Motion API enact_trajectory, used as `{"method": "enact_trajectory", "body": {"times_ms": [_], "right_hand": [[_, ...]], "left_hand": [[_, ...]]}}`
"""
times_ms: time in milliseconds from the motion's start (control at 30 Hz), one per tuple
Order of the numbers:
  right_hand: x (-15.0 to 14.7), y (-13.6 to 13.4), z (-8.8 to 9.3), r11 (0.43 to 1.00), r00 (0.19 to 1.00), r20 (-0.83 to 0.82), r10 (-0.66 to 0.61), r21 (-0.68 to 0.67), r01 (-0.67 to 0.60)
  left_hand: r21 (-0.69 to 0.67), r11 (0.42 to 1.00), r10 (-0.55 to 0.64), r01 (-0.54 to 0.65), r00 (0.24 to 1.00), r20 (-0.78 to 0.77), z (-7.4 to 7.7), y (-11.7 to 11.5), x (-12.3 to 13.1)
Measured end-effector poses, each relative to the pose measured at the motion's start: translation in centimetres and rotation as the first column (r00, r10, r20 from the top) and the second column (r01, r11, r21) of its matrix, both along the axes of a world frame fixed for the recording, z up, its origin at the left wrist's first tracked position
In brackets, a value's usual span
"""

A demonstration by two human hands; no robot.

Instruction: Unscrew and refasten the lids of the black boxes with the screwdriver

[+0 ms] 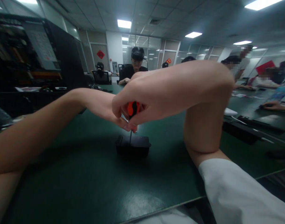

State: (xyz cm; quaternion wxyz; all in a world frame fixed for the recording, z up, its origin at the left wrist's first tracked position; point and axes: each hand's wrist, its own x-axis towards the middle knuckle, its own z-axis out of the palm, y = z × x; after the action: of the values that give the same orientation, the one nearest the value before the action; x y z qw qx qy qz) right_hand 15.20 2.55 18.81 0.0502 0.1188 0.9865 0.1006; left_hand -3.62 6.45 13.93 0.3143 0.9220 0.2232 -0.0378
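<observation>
A screwdriver (133, 109) with an orange and black handle stands nearly upright, its thin shaft pointing down. My right hand (145, 96) is closed round the handle from above. Below it sits a small black box (139, 142) on the dark green table (98, 183), and the shaft reaches its top face. Whether the tip sits in a screw is too small to tell. My left hand (109, 109) comes in from the left, its fingertips close to the lower handle and upper shaft. My right hand partly covers those fingers, so I cannot tell what they grip.
Across the table sits a person (136, 60) in a dark cap. A black elongated object (240, 132) and a white cable (249, 127) lie to the right. Dark shelving (37, 53) stands at the left. Other people sit or stand farther back on the right.
</observation>
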Motion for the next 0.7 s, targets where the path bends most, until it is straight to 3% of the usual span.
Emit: {"method": "enact_trajectory", "body": {"times_ms": [133,233,367,467,567,700], "right_hand": [[-0.23,-0.06,0.03,0.994,0.995,-0.067,-0.067,0.078,0.072],[-0.43,0.07,0.18,0.999,0.999,-0.031,-0.019,0.040,0.020],[-0.52,-0.03,0.31,0.996,0.997,0.000,0.079,-0.032,-0.079],[-0.37,-0.35,0.24,0.999,0.996,-0.079,0.038,0.033,-0.035],[-0.08,-0.41,0.14,0.994,0.989,-0.140,-0.046,0.089,0.058],[0.08,-0.15,0.35,0.994,0.991,-0.088,-0.099,0.037,0.102]], "left_hand": [[0.106,0.991,0.079,-0.081,0.997,0.022,-0.01,-0.12,-0.25],[0.054,0.996,0.072,-0.071,0.997,-0.015,0.23,-0.42,-0.48],[-0.041,0.999,-0.026,0.025,0.999,-0.033,0.58,-0.51,-0.47],[-0.044,0.996,-0.075,0.073,0.996,-0.045,0.48,-0.15,-0.23],[0.009,0.999,-0.041,0.042,0.999,-0.027,0.20,0.20,-0.12],[-0.029,1.000,-0.007,0.006,1.000,-0.012,0.17,0.28,-0.31]]}}
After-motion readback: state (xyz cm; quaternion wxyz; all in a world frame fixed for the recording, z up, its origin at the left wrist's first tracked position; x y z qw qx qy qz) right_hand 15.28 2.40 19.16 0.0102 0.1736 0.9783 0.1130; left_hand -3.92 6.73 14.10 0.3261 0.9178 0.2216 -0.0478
